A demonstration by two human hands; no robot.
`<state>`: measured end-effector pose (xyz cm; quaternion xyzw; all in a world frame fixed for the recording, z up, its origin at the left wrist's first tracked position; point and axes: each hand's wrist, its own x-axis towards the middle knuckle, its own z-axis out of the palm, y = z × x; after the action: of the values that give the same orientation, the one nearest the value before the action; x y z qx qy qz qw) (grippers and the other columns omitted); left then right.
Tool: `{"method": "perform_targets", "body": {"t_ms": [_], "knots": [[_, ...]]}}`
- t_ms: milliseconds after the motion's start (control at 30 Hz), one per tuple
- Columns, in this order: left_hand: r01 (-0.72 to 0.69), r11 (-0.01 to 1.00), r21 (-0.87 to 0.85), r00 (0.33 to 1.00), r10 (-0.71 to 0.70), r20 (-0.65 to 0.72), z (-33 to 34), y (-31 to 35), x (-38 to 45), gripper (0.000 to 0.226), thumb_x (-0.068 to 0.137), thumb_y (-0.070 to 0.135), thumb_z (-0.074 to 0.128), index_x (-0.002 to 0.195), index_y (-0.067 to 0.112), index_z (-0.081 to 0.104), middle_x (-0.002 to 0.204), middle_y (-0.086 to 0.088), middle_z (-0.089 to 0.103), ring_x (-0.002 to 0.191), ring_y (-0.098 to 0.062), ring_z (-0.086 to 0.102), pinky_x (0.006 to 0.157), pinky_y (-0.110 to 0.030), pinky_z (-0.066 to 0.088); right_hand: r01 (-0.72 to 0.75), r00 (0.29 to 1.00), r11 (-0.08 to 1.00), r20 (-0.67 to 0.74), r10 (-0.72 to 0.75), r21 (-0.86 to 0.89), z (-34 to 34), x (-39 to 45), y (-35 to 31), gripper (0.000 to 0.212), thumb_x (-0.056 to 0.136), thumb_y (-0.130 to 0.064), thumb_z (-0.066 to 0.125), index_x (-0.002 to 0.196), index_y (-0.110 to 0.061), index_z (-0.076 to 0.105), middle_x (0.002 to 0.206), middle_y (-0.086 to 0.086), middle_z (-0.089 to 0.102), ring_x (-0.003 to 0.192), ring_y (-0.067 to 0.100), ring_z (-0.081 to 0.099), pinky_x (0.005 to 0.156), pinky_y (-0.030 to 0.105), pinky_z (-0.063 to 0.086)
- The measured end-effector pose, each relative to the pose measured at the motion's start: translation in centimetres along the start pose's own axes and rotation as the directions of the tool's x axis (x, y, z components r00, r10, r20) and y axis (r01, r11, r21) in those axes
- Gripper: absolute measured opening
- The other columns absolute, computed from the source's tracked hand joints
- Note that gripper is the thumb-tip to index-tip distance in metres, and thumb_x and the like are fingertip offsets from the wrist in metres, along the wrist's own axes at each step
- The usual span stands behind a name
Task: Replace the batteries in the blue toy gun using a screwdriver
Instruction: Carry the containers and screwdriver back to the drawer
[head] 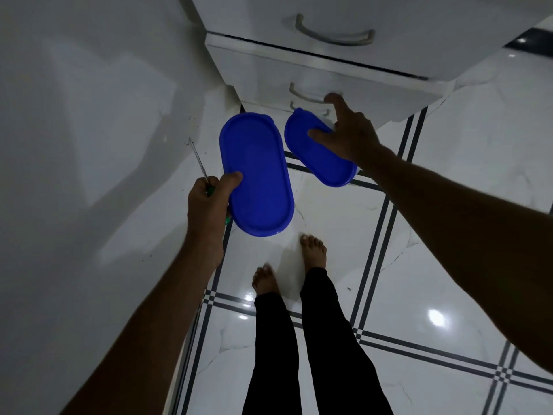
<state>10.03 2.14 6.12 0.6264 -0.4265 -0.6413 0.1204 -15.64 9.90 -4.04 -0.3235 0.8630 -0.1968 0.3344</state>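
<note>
Two blue oval pieces, one screwdriver, both hands full; the toy gun is out of sight.

Head view: the left hand (209,199) grips one screwdriver (199,163) by its green handle, shaft pointing up, thumb pinning a blue oval lid (257,178). The right hand (344,130) holds a second blue oval piece (320,163) with curled fingers, just before the white drawer unit (329,67) showing three handles. Two bare feet stand on the tiled floor (449,235).
</note>
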Motion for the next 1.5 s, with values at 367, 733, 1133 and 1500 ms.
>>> {"method": "perform_targets", "body": {"t_ms": [367, 733, 1133, 1500], "knots": [[0.033, 0.999, -0.004, 0.999, -0.033, -0.002, -6.2, -3.2, -4.4, 0.034, 0.068, 0.037, 0.070, 0.086, 0.013, 0.054, 0.094, -0.002, 0.066, 0.090, -0.020, 0.062, 0.077, -0.037, 0.050, -0.015, 0.999, 1.000, 0.031, 0.015, -0.013, 6.6, -11.8, -0.5, 0.069, 0.087, -0.051, 0.062, 0.145, -0.026, 0.032, 0.093, 0.005, 0.069, 0.077, 0.022, 0.068, 0.069, 0.038, 0.059], [0.035, 0.997, 0.067, 0.999, -0.034, -0.019, -11.0, -5.2, -8.3, 0.020, 0.088, 0.022, 0.066, 0.097, 0.008, 0.055, 0.095, -0.001, 0.067, 0.087, -0.016, 0.063, 0.071, -0.029, 0.052, -0.056, 0.997, 0.998, 0.059, 0.058, -0.026, 11.8, -20.8, -0.5, 0.067, 0.088, -0.053, 0.060, 0.145, -0.028, 0.035, 0.101, 0.003, 0.067, 0.088, 0.023, 0.064, 0.073, 0.031, 0.047], [-0.045, 0.999, 0.031, 0.999, 0.045, -0.002, -9.4, -1.8, -8.0, 0.018, 0.088, 0.025, 0.067, 0.090, 0.012, 0.054, 0.090, 0.001, 0.066, 0.082, -0.014, 0.061, 0.070, -0.030, 0.049, -0.154, 0.987, 0.958, 0.075, 0.140, 0.240, 3.5, -26.3, -4.7, 0.050, 0.089, -0.053, 0.062, 0.134, -0.034, 0.050, 0.106, -0.008, 0.064, 0.084, 0.011, 0.064, 0.060, 0.018, 0.047], [-0.150, 0.971, 0.188, 0.979, 0.119, 0.165, 0.2, 3.4, -1.0, 0.025, 0.088, 0.033, 0.065, 0.088, 0.013, 0.051, 0.088, -0.004, 0.060, 0.076, -0.014, 0.058, 0.061, -0.023, 0.048, -0.205, 0.900, 0.726, -0.164, 0.403, 0.657, -2.9, -14.9, -2.8, 0.039, 0.102, -0.035, 0.048, 0.139, -0.024, 0.044, 0.110, -0.005, 0.063, 0.102, 0.021, 0.065, 0.081, 0.040, 0.059]]}}
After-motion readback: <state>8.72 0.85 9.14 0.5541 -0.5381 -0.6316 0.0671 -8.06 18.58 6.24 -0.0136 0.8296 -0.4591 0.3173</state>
